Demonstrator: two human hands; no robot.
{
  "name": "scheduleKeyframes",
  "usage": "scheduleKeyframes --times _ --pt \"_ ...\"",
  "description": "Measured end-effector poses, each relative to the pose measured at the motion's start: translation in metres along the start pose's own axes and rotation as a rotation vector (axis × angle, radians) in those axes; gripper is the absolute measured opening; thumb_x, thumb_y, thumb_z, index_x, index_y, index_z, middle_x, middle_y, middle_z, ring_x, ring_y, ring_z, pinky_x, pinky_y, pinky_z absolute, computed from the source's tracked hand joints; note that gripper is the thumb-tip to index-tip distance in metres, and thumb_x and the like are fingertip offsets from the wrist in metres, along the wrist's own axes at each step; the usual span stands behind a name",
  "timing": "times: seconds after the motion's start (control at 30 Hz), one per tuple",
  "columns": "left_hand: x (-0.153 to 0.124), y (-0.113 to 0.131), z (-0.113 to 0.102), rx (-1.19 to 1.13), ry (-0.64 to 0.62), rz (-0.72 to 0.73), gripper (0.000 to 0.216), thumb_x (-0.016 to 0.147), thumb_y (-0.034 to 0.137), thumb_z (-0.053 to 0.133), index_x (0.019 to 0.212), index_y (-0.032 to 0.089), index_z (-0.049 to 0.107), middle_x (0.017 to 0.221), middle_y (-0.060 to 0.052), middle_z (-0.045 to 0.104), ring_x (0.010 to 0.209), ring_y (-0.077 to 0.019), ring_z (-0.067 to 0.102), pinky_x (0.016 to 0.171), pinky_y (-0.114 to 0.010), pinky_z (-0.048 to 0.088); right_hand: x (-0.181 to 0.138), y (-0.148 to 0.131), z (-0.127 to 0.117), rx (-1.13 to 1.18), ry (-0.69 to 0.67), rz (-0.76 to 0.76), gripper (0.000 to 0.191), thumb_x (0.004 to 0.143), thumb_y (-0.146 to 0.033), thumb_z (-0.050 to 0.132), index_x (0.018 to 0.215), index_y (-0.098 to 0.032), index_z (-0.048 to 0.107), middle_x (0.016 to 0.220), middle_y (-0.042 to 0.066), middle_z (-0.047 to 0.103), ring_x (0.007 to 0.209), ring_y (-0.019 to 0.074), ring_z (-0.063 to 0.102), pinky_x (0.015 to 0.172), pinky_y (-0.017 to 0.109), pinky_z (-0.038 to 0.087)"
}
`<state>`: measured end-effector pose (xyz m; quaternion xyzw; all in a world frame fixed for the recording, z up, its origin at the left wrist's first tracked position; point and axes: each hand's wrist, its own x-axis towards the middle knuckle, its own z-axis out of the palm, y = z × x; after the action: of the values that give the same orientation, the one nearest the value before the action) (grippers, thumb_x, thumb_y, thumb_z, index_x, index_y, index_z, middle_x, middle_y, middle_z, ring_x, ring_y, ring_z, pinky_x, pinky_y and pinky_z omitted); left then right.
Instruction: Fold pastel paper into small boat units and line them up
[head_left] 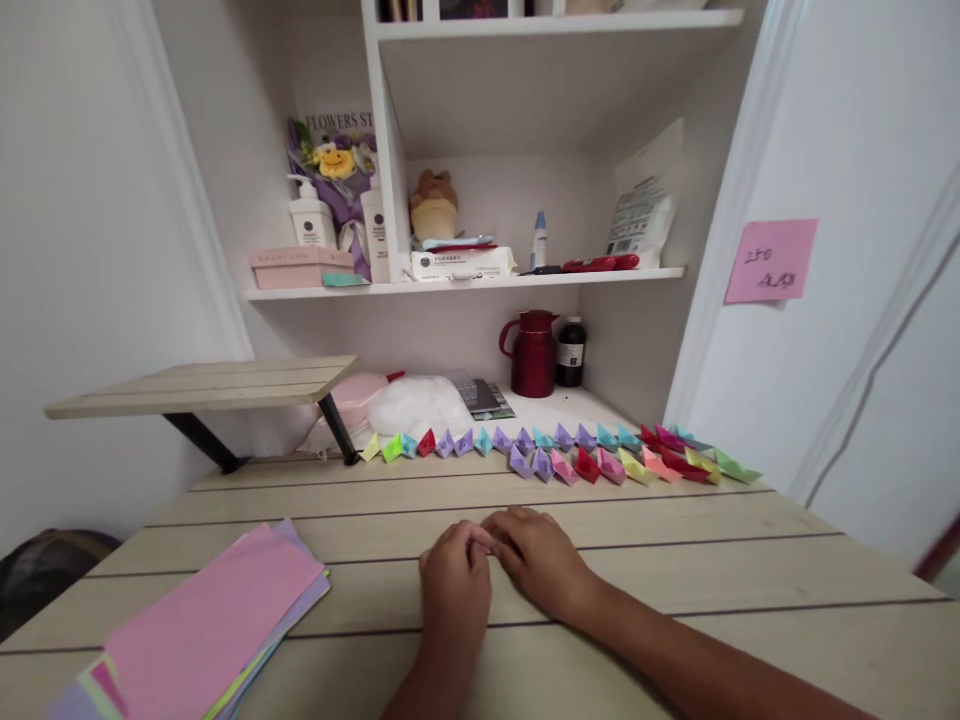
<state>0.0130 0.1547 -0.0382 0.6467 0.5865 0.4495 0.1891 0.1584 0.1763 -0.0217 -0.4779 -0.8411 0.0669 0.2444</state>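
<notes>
Contact joins left hand (455, 580) and right hand (538, 560); whether either clamps anything I cannot tell (their undersides are hidden). Paper boats (542, 465) stand beyond the grip; paper sheets (217, 620), cut off below, lie left of it.

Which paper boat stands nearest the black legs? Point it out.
The pale yellow boat, leftmost of all, beside the right-hand black leg; the lime green boat comes next, and all others stand farther right.

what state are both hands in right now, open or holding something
Left hand: curled; whether it holds anything cannot be told.
Right hand: loosely bent, palm down; anything beneath is hidden.
</notes>
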Motion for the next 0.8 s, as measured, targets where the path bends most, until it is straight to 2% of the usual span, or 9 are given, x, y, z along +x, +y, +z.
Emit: scheduleKeyframes --times 0.07,0.17,0.27,0.43,0.67,0.8 --pt "0.002 -0.001 -0.001 -0.024 0.009 -0.021 0.020 0.081 0.014 0.042 0.078 0.023 0.058 0.081 0.000 0.069 0.081 -0.0157 0.065 0.077 -0.027 0.047 -0.017 0.001 -0.007 0.094 -0.049 -0.043 0.029 0.082 -0.016 0.055 0.106 -0.028 0.063 0.101 0.002 0.066 0.098 0.0199 0.058 0.083 0.031 0.036" --pt "0.013 0.000 -0.002 0.040 0.013 -0.076 0.020 0.082 0.015 0.042 0.089 0.023 0.059 0.085 0.000 0.070 0.084 -0.0147 0.066 0.080 -0.025 0.047 -0.039 0.003 -0.018 0.192 -0.080 -0.083 0.034 0.083 -0.016 0.053 0.111 -0.034 0.060 0.104 0.001 0.062 0.099 0.0194 0.056 0.084 0.033 0.035" --pt "0.040 -0.001 0.000 0.124 0.036 -0.147 0.021 0.084 0.017 0.042 0.094 0.022 0.059 0.093 -0.001 0.071 0.091 -0.0143 0.065 0.084 -0.025 0.045 -0.046 0.003 -0.024 0.218 -0.086 -0.090 0.032 0.083 -0.017 0.054 0.110 -0.033 0.061 0.104 0.002 0.061 0.099 0.0206 0.054 0.086 0.035 0.034" --pt "0.087 -0.002 0.014 0.271 0.067 -0.222 0.020 0.089 0.025 0.042 0.100 0.024 0.059 0.105 -0.003 0.069 0.103 -0.0190 0.062 0.088 -0.032 0.041 -0.043 0.002 -0.023 0.202 -0.078 -0.072 0.030 0.083 -0.017 0.053 0.107 -0.032 0.062 0.103 0.003 0.061 0.098 0.0220 0.054 0.086 0.036 0.033" --pt "0.113 0.009 0.057 0.401 -0.018 -0.100 0.024 0.085 0.022 0.050 0.107 0.027 0.059 0.108 -0.001 0.068 0.106 -0.0176 0.058 0.085 -0.030 0.038 -0.038 0.003 -0.021 0.158 -0.101 -0.072 0.020 0.083 -0.019 0.051 0.095 -0.029 0.064 0.093 0.003 0.062 0.089 0.0221 0.055 0.077 0.035 0.032" --pt "0.116 0.013 0.069 0.441 -0.031 -0.045 0.025 0.084 0.020 0.051 0.107 0.026 0.059 0.108 -0.002 0.067 0.109 -0.0190 0.056 0.088 -0.033 0.036 -0.034 0.003 -0.019 0.099 -0.123 -0.069 0.013 0.083 -0.023 0.052 0.087 -0.027 0.063 0.089 0.003 0.061 0.085 0.0221 0.054 0.073 0.035 0.031"
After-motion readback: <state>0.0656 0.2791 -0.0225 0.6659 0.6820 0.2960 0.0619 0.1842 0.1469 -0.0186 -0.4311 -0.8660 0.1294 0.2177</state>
